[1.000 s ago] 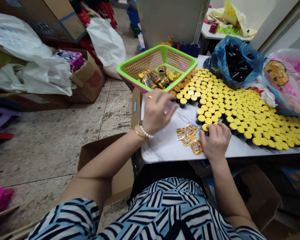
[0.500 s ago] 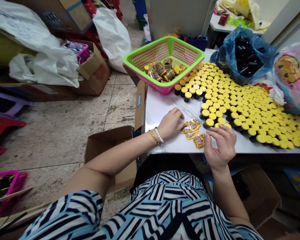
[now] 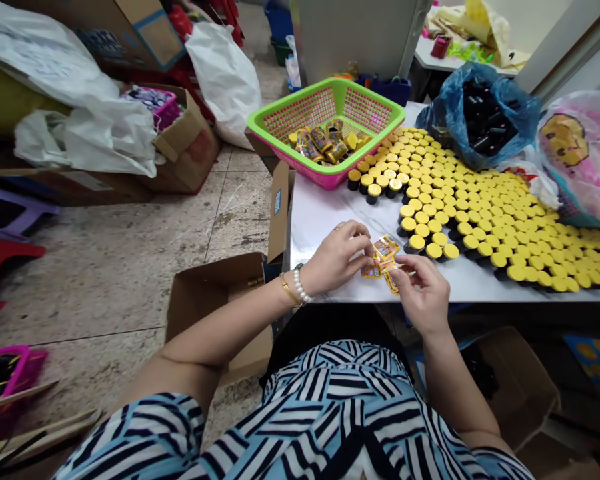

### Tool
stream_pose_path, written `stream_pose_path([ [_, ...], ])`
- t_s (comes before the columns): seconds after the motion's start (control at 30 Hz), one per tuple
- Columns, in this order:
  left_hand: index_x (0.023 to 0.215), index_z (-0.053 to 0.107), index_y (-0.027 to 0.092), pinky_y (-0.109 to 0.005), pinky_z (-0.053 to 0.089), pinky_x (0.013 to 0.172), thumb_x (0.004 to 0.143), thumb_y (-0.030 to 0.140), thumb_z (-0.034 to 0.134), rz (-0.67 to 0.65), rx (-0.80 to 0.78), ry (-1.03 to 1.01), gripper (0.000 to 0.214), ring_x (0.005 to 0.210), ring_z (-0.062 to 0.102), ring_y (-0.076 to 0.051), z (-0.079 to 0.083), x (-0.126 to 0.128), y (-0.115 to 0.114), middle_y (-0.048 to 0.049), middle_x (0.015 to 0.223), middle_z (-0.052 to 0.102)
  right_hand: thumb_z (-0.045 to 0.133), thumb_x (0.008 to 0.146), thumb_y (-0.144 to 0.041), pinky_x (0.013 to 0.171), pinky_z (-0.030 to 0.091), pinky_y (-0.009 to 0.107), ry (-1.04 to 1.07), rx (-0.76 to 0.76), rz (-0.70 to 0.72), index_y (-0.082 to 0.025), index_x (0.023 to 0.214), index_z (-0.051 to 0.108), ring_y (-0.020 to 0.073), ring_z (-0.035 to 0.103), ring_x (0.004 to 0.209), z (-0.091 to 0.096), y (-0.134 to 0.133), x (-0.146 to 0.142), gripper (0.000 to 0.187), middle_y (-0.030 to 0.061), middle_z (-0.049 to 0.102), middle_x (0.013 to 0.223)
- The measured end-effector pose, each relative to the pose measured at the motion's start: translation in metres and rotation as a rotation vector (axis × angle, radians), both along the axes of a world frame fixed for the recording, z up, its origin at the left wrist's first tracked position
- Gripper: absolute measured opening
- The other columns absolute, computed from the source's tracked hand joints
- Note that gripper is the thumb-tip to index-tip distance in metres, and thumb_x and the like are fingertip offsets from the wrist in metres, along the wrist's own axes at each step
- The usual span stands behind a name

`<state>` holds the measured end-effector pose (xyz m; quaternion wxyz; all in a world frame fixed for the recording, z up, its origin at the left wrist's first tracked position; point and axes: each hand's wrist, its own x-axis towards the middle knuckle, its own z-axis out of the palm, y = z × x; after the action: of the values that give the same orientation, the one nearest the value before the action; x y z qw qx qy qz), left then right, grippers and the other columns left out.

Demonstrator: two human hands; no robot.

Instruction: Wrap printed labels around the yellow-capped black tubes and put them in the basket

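Observation:
Small printed yellow labels (image 3: 387, 247) lie in a loose pile near the table's front edge, between my two hands. My right hand (image 3: 425, 292) pinches one thin label (image 3: 391, 265) between thumb and forefinger, just above the pile. From the other side, my left hand (image 3: 336, 259) reaches in with fingers bent and tips drawn together at the pile's left edge; what they pinch, if anything, is hidden. Just beyond the pile stand many black cylinders with yellow tops (image 3: 434, 251), packed in rows.
A green and pink basket (image 3: 275, 148) at the table's back left holds several labelled cylinders (image 3: 321, 139). A blue plastic bag (image 3: 445, 110) of black pieces and a clear printed bag (image 3: 587, 160) stand behind the rows. An open cardboard box (image 3: 195, 293) sits left of the table.
My right hand has moved left to the pile and now pinches a label. My left hand's fingers have lifted and curled at the pile's edge. The view has shifted slightly.

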<state>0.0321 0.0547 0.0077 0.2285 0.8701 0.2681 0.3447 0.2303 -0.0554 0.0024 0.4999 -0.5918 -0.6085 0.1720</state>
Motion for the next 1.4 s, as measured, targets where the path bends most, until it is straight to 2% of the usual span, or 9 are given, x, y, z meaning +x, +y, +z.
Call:
stream_pose_path([
  [0.13, 0.093, 0.072, 0.019, -0.039, 0.049, 0.095, 0.096, 0.020, 0.066, -0.016, 0.073, -0.022, 0.006, 0.104, 0.059, -0.023, 0.018, -0.003, -0.016, -0.0101, 0.109, 0.065, 0.076, 0.090, -0.045, 0.070, 0.055, 0.029, 0.334, -0.317, 0.221, -0.018, 0.090, 0.078, 0.0159, 0.065, 0.075, 0.003, 0.009, -0.010, 0.027, 0.0043, 0.073, 0.084],
  [0.37, 0.094, 0.074, 0.017, -0.029, 0.050, 0.074, 0.096, 0.023, 0.069, 0.257, -0.185, -0.395, 0.008, 0.080, 0.062, -0.015, 0.018, -0.013, -0.044, -0.0056, 0.088, 0.070, 0.083, 0.082, -0.047, 0.051, 0.044, 0.024, 0.588, -0.315, -0.018, -0.018, 0.080, 0.076, 0.0089, 0.048, 0.051, 0.000, 0.010, -0.021, 0.030, -0.0020, 0.064, 0.062],
  [0.53, 0.086, 0.076, 0.017, -0.026, 0.045, 0.063, 0.095, 0.025, 0.072, 0.267, -0.334, -0.435, 0.013, 0.068, 0.058, -0.012, 0.004, -0.007, -0.063, -0.0041, 0.079, 0.072, 0.078, 0.087, -0.048, 0.049, 0.041, 0.024, 0.491, -0.281, -0.011, -0.017, 0.079, 0.074, 0.0102, 0.050, 0.051, -0.011, 0.007, -0.024, 0.032, -0.0010, 0.064, 0.060],
  [0.73, 0.087, 0.077, 0.019, -0.028, 0.046, 0.065, 0.095, 0.031, 0.073, 0.376, -0.380, -0.456, 0.015, 0.072, 0.059, -0.014, 0.007, -0.006, -0.070, -0.0046, 0.081, 0.071, 0.075, 0.091, -0.045, 0.054, 0.045, 0.026, 0.341, -0.189, -0.025, -0.019, 0.082, 0.074, 0.0134, 0.055, 0.058, -0.016, 0.004, -0.028, 0.027, -0.0002, 0.065, 0.064],
  [1.0, 0.088, 0.083, 0.020, -0.028, 0.050, 0.067, 0.082, 0.033, 0.085, 0.321, -0.546, -0.499, 0.014, 0.076, 0.063, -0.016, 0.001, -0.003, -0.073, -0.0069, 0.085, 0.073, 0.065, 0.099, -0.038, 0.068, 0.048, 0.030, 0.060, -0.069, 0.075, -0.021, 0.079, 0.067, 0.0152, 0.058, 0.071, -0.016, 0.003, -0.037, 0.026, 0.0013, 0.064, 0.076],
  [1.17, 0.086, 0.083, 0.018, -0.024, 0.044, 0.056, 0.078, 0.037, 0.088, 0.281, -0.926, -0.551, 0.021, 0.060, 0.057, -0.011, 0.001, -0.012, -0.065, -0.0047, 0.074, 0.072, 0.061, 0.102, -0.034, 0.070, 0.049, 0.030, -0.108, -0.009, 0.199, -0.021, 0.095, 0.069, 0.0163, 0.062, 0.077, -0.011, 0.008, -0.030, 0.017, 0.0038, 0.070, 0.088],
  [1.23, 0.082, 0.080, 0.015, -0.020, 0.035, 0.046, 0.077, 0.039, 0.088, 0.223, -1.150, -0.601, 0.026, 0.049, 0.047, -0.007, 0.000, -0.016, -0.057, -0.0024, 0.066, 0.068, 0.066, 0.099, -0.037, 0.078, 0.051, 0.033, -0.232, 0.080, 0.125, -0.021, 0.106, 0.071, 0.0187, 0.065, 0.085, -0.008, 0.012, -0.013, 0.018, 0.0056, 0.074, 0.095],
  [1.3, 0.082, 0.078, 0.013, -0.018, 0.027, 0.042, 0.075, 0.039, 0.090, 0.163, -1.319, -0.658, 0.029, 0.044, 0.042, -0.004, -0.003, -0.019, -0.047, -0.0030, 0.069, 0.069, 0.071, 0.095, -0.043, 0.089, 0.050, 0.040, -0.433, 0.177, -0.107, -0.020, 0.111, 0.071, 0.0236, 0.065, 0.094, -0.007, 0.020, 0.009, 0.028, 0.0088, 0.074, 0.099],
  [1.4, 0.086, 0.078, 0.010, -0.016, 0.022, 0.041, 0.069, 0.035, 0.093, 0.116, -1.450, -0.731, 0.034, 0.044, 0.041, -0.001, -0.008, -0.018, -0.037, -0.0055, 0.076, 0.072, 0.072, 0.091, -0.055, 0.097, 0.045, 0.051, -0.722, 0.153, -0.404, -0.017, 0.104, 0.070, 0.0316, 0.059, 0.103, -0.012, 0.036, 0.036, 0.040, 0.0142, 0.070, 0.101],
])
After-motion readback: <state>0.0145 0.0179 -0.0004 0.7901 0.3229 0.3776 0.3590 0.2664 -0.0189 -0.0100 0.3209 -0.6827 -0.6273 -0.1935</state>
